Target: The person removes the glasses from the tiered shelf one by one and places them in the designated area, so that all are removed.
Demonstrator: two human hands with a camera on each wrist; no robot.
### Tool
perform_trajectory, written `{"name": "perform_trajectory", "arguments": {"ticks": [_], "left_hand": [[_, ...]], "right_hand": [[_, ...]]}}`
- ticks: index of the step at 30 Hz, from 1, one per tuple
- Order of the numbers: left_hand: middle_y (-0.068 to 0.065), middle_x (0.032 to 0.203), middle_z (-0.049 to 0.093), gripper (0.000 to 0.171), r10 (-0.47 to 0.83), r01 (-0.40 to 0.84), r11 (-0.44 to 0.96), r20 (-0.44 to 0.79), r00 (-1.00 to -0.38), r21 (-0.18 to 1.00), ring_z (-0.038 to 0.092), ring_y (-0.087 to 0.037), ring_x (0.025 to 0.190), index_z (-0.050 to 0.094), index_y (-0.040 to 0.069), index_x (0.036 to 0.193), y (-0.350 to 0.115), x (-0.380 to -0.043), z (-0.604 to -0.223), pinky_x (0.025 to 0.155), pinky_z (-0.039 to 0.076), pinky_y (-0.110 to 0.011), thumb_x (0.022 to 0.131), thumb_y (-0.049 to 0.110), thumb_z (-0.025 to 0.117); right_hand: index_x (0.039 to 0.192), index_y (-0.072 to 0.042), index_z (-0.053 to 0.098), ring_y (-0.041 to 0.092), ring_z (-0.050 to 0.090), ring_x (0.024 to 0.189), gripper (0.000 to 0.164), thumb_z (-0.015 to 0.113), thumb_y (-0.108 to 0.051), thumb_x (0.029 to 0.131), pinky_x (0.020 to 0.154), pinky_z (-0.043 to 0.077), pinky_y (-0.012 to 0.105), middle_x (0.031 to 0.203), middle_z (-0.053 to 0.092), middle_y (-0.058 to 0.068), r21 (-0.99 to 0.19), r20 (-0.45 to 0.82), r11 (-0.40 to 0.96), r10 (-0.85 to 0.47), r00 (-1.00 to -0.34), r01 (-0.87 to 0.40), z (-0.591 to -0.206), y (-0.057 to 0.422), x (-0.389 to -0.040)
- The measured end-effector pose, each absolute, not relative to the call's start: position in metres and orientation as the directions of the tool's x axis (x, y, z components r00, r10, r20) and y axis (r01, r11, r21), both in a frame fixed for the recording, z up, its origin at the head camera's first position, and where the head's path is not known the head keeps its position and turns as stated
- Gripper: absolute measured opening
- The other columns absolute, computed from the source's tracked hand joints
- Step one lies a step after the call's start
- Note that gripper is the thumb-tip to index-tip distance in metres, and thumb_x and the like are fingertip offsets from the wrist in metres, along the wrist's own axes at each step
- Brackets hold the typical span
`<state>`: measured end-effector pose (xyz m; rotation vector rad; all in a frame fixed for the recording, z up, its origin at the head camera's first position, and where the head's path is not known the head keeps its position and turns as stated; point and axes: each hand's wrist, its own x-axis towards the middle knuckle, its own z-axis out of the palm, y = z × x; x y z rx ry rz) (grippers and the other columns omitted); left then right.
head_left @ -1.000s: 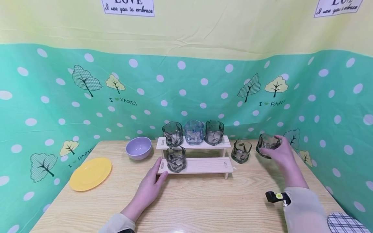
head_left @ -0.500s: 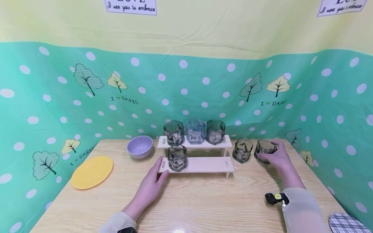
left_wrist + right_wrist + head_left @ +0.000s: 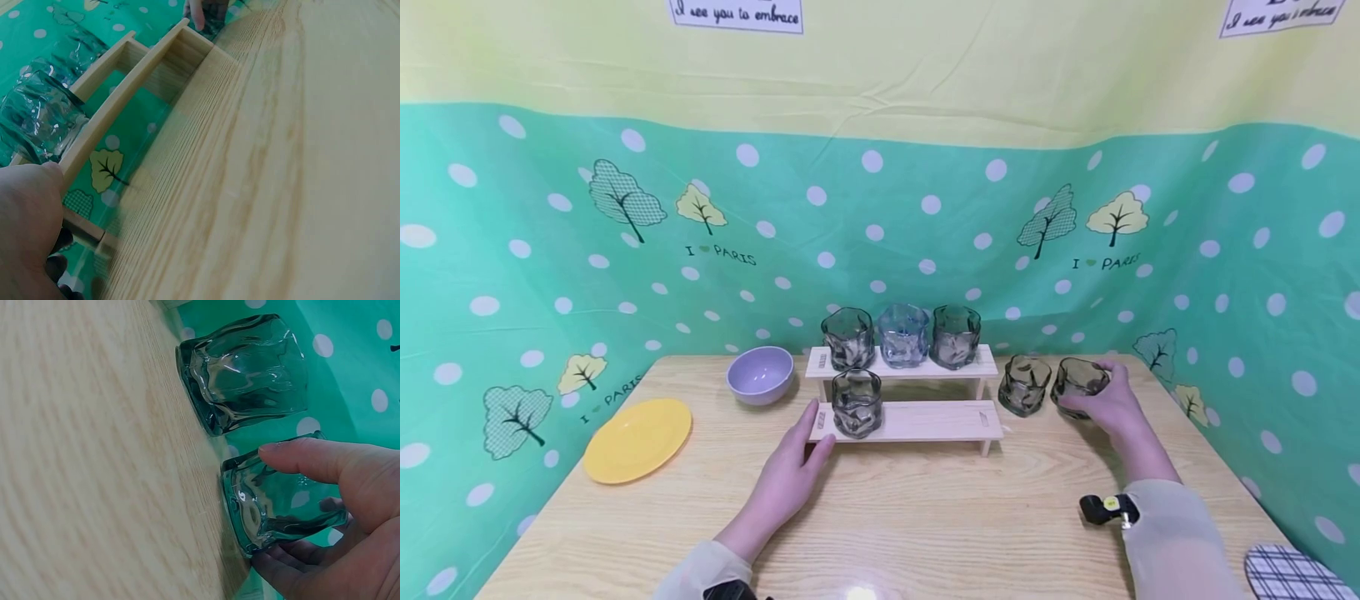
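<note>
In the head view my right hand [image 3: 1111, 404] grips a smoky grey glass [image 3: 1078, 386] at the right of the table. The right wrist view has the thumb on one side of this glass [image 3: 275, 500] and the fingers round the other, its base on or close to the tabletop. Just left of it a similar glass [image 3: 1024, 385] stands upright. My left hand [image 3: 786, 483] holds the left end of a two-tier wooden shelf [image 3: 925, 421], thumb at the front corner. On the lower tier, near that hand, stands another grey glass [image 3: 857, 404].
Along the upper tier stand a grey glass [image 3: 848, 339], a bluish glass [image 3: 904, 336] and another grey glass [image 3: 956, 337]. Left of the shelf are a purple bowl [image 3: 761, 375] and a yellow plate [image 3: 638, 442]. A patterned cloth [image 3: 880, 217] hangs behind the table. A checked item [image 3: 1292, 573] lies at lower right.
My right hand has lowered the glass and shifted it slightly left, closer to the neighbouring glass. The left hand keeps its place at the shelf.
</note>
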<state>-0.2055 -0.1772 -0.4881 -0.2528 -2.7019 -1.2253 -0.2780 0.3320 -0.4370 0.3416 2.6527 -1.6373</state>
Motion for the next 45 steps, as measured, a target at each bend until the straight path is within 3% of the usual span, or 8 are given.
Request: {"name": "perform_trajectory", "arguments": {"ticks": [28, 33, 38, 45], "left_hand": [[-0.026, 0.174, 0.036, 0.074, 0.090, 0.212, 0.644, 0.202, -0.975, 0.735, 0.037, -0.047, 0.158, 0.025, 0.011, 0.177, -0.179, -0.206, -0.489, 0.130, 0.030, -0.063, 0.117, 0.038, 0.058], [-0.027, 0.173, 0.037, 0.074, 0.092, 0.222, 0.643, 0.214, -0.973, 0.733, 0.037, -0.047, 0.158, 0.026, 0.010, 0.177, -0.178, -0.205, -0.489, 0.129, 0.030, -0.064, 0.117, 0.039, 0.058], [-0.027, 0.172, 0.038, 0.073, 0.088, 0.230, 0.643, 0.229, -0.970, 0.730, 0.038, -0.048, 0.157, 0.027, 0.010, 0.176, -0.177, -0.204, -0.487, 0.129, 0.031, -0.065, 0.117, 0.038, 0.058], [-0.029, 0.171, 0.039, 0.073, 0.086, 0.235, 0.644, 0.236, -0.968, 0.728, 0.039, -0.050, 0.156, 0.029, 0.007, 0.175, -0.177, -0.205, -0.488, 0.127, 0.032, -0.066, 0.116, 0.037, 0.060]], "right_hand": [[0.172, -0.004, -0.008, 0.069, 0.018, 0.154, 0.121, 0.085, -0.014, 0.097, 0.126, 0.020, 0.078, 0.169, 0.009, 0.048, -0.871, -0.147, 0.454, 0.122, -0.982, 0.186, -0.433, 0.325, -0.279], [0.174, -0.008, -0.010, 0.069, 0.016, 0.155, 0.123, 0.086, -0.014, 0.097, 0.126, 0.019, 0.080, 0.171, 0.008, 0.047, -0.875, -0.146, 0.450, 0.107, -0.983, 0.179, -0.431, 0.326, -0.278], [0.175, -0.012, -0.011, 0.069, 0.010, 0.156, 0.126, 0.086, -0.013, 0.096, 0.124, 0.017, 0.082, 0.174, -0.003, 0.043, -0.880, -0.109, 0.454, 0.093, -0.990, 0.139, -0.424, 0.326, -0.276], [0.177, -0.015, -0.010, 0.068, 0.012, 0.157, 0.126, 0.087, -0.023, 0.097, 0.121, 0.022, 0.085, 0.179, 0.005, 0.034, -0.870, 0.005, 0.489, 0.128, -0.992, 0.058, -0.404, 0.319, -0.270]]}}
